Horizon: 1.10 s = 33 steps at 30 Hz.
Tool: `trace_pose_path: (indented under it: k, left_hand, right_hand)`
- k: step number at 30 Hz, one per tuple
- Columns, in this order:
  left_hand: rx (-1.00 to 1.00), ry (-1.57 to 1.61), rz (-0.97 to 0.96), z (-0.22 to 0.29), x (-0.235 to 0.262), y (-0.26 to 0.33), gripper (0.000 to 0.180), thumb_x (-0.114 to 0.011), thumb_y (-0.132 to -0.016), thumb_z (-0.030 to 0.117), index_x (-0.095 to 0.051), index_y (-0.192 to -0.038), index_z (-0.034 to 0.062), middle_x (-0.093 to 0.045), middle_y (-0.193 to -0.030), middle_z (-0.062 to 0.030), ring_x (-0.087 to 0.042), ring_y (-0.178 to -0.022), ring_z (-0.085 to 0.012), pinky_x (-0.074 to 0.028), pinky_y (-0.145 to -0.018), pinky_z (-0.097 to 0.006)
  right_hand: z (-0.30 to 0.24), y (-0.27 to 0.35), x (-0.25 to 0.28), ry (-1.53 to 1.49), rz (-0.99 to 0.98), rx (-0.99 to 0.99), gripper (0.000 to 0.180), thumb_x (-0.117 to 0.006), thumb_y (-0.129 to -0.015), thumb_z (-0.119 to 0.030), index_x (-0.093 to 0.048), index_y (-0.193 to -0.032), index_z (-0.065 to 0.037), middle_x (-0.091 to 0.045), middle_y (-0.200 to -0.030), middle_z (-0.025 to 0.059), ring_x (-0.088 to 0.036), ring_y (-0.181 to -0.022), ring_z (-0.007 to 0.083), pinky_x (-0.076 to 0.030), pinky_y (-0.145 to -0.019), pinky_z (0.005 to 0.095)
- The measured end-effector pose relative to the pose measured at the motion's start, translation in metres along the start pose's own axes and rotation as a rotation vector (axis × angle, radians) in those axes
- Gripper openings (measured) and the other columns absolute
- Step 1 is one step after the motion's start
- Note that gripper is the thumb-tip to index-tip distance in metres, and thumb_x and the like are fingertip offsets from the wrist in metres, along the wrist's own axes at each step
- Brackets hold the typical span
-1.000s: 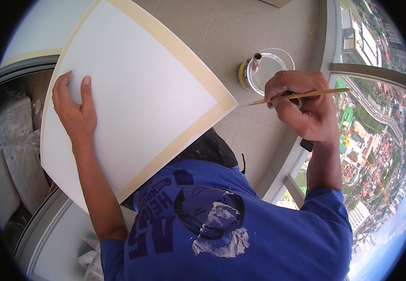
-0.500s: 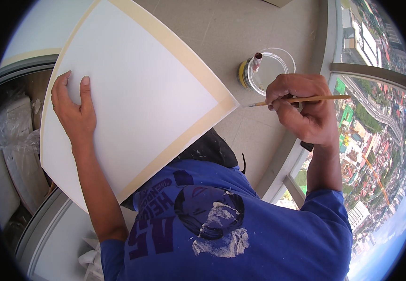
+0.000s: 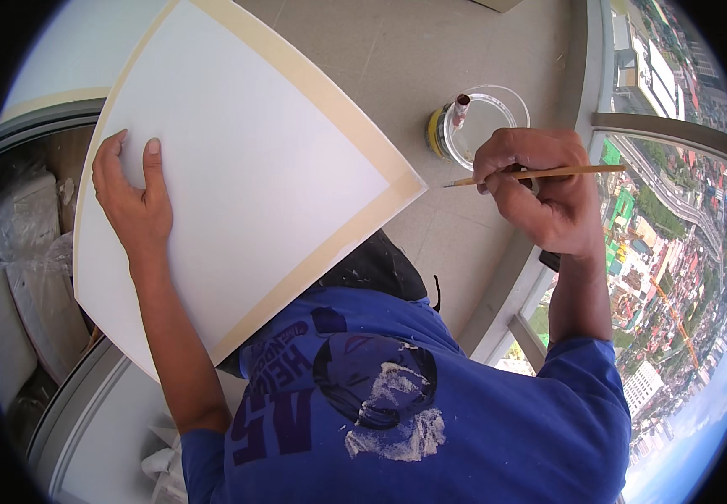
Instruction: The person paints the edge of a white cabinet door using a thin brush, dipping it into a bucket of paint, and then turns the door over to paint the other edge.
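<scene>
A large white panel [image 3: 263, 168] with cream-coloured borders along its edges slants across my lap. My left hand [image 3: 138, 202] rests on its face near the left edge, with thumb and fingers apart. In my right hand [image 3: 544, 189] a thin paintbrush [image 3: 594, 170] is pinched between thumb and fingers. Its wooden handle points right, and its bristle tip hangs just right of the panel's nearest corner, apart from it. Behind that hand, on the floor, stands a clear-rimmed paint bucket [image 3: 443, 134] with a wire handle. A brown handle [image 3: 462, 104], smeared with white, leans out over its rim.
Window panes with a metal frame [image 3: 670, 139] run along my right side, and a city lies far below. At the left, an opening holds plastic-wrapped items [image 3: 28, 210]. The tiled floor [image 3: 372, 50] stretches ahead beyond the panel.
My right hand and the paintbrush have shifted very slightly up and left, the brush tip rising a little. My left hand and the panel are nearly still.
</scene>
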<state>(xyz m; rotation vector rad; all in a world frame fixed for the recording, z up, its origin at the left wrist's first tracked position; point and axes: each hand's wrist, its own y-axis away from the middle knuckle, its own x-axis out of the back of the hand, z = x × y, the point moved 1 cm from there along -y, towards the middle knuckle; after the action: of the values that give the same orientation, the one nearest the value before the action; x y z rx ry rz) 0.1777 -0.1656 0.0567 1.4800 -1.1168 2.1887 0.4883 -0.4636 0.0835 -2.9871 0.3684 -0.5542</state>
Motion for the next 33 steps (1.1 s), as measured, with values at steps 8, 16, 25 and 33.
trace_pose_path:
  k: [8,16,25,33]
  left_hand:
    - [0.006,-0.001,-0.005,0.002,-0.001,-0.001,0.044,-0.069,-0.099,0.032,-0.061,-0.126,-0.0015,-0.061,-0.13,-0.0188,-0.056,-0.123,-0.0358,-0.044,-0.107,-0.047]
    - [0.013,-0.006,-0.011,0.0,0.0,-0.002,0.043,-0.069,-0.099,0.032,-0.061,-0.127,-0.001,-0.061,-0.13,-0.0185,-0.056,-0.123,-0.0355,-0.044,-0.107,-0.047]
    - [-0.017,0.0,-0.001,0.0,-0.002,-0.004,0.043,-0.068,-0.1,0.031,-0.061,-0.128,-0.0014,-0.062,-0.129,-0.0186,-0.058,-0.12,-0.0343,-0.044,-0.106,-0.045]
    - [0.001,0.012,-0.011,-0.002,-0.002,-0.005,0.044,-0.069,-0.099,0.033,-0.061,-0.127,-0.0008,-0.061,-0.13,-0.0181,-0.056,-0.123,-0.0354,-0.043,-0.107,-0.047]
  right_hand:
    - [0.003,-0.013,-0.006,-0.042,0.085,0.013,0.012,-0.056,-0.077,0.0,-0.065,-0.084,0.004,-0.064,-0.071,0.0097,-0.062,-0.063,0.0167,-0.049,-0.06,0.0304]
    - [0.007,-0.028,-0.009,-0.029,0.102,0.097,0.012,-0.056,-0.08,-0.001,-0.066,-0.086,0.004,-0.064,-0.072,0.0095,-0.063,-0.065,0.0148,-0.05,-0.062,0.0293]
    - [0.001,-0.015,-0.003,0.024,0.042,0.056,0.013,-0.053,-0.076,0.002,-0.065,-0.082,0.001,-0.065,-0.072,0.0102,-0.062,-0.062,0.0199,-0.05,-0.06,0.0314]
    - [0.01,-0.031,-0.009,-0.054,0.085,0.051,0.011,-0.055,-0.078,0.0,-0.065,-0.084,0.003,-0.063,-0.07,0.0088,-0.06,-0.062,0.0156,-0.048,-0.059,0.0303]
